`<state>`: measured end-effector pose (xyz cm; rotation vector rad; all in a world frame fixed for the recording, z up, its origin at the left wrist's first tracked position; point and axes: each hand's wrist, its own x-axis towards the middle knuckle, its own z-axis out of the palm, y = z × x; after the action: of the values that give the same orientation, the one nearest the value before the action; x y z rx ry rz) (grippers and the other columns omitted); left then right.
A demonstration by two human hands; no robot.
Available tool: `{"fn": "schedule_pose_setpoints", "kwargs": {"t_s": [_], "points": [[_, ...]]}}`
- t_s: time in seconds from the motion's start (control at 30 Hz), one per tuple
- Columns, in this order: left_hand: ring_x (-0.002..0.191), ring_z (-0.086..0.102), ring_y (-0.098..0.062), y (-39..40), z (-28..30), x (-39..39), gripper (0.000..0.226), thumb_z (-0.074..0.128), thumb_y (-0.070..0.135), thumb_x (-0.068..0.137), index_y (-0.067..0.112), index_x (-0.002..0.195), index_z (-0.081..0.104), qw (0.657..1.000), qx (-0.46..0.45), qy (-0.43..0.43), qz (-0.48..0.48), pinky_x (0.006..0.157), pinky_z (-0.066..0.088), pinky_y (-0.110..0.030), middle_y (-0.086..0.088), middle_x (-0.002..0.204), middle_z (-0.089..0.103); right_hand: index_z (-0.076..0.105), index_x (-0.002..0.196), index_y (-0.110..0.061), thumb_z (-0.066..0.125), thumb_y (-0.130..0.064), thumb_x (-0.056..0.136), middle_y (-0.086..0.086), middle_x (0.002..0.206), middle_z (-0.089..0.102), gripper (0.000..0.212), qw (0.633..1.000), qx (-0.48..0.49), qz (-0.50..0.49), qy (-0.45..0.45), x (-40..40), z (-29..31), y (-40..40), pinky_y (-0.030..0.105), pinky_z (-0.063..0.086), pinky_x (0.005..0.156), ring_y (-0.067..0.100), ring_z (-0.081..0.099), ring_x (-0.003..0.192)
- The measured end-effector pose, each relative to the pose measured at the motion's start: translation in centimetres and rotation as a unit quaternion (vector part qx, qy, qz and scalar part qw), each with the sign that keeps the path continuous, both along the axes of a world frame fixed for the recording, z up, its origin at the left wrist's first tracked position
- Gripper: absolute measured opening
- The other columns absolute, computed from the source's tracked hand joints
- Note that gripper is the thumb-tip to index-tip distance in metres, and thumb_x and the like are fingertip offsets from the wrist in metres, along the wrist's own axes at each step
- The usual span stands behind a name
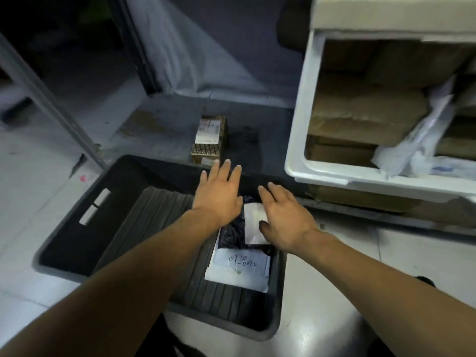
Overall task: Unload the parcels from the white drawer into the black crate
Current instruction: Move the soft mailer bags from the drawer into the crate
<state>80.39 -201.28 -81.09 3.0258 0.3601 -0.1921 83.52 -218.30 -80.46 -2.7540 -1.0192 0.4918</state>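
The black crate (77,228) sits on the floor in front of me. At its right side lies a white parcel (239,269) with handwriting, and a black parcel (234,233) with a white label lies on top of it. My left hand (219,194) is flat with straight fingers over the crate's far rim. My right hand (280,215) hovers over the black parcel with fingers spread; whether it touches the parcel is unclear. The white drawer (301,140) stands open at the upper right, holding brown parcels (365,112) and a white plastic mailer (422,135).
A small brown cardboard box (210,137) with a label stands on a dark low platform (159,130) behind the crate. A grey metal post (51,104) slants at the left. Light floor tiles (33,176) surround the crate. More brown parcels lie under the drawer.
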Motion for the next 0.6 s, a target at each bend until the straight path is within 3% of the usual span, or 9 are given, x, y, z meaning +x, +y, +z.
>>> {"fn": "schedule_pose_setpoints", "kwargs": {"t_s": [0.2,0.43,0.6], "points": [[0.157,0.002,-0.029,-5.4,6.9,-1.7,0.078,0.051,0.043,0.101,0.018,0.162,0.010,0.994,0.037,-0.086,-0.054,0.127,0.013,-0.049,-0.008,0.170,0.010,0.026,0.157,-0.017,0.057,-0.027,0.096,0.008,0.156,0.031,0.069,0.995,0.043,-0.027,-0.085,-1.9,6.7,-6.3,0.040,0.045,0.106,0.029,0.030,0.144],[0.150,0.027,-0.028,-12.5,11.1,-1.4,0.066,0.057,0.031,0.098,0.016,0.157,0.032,0.966,0.060,-0.189,-0.166,0.122,0.028,-0.042,-0.009,0.162,0.032,0.024,0.160,-0.021,0.057,-0.028,0.097,0.007,0.164,0.024,0.071,0.987,0.059,-0.091,-0.118,-1.4,11.4,-14.5,0.041,0.034,0.118,0.027,0.022,0.151],[0.151,0.026,-0.024,-17.3,12.3,1.4,0.066,0.055,0.037,0.101,0.018,0.158,0.029,0.963,0.021,-0.195,-0.185,0.122,0.024,-0.036,-0.005,0.163,0.032,0.035,0.154,-0.020,0.060,-0.031,0.096,0.006,0.155,0.037,0.064,0.974,0.077,-0.173,-0.126,1.7,12.8,-19.5,0.043,0.041,0.111,0.028,0.035,0.142]]}}
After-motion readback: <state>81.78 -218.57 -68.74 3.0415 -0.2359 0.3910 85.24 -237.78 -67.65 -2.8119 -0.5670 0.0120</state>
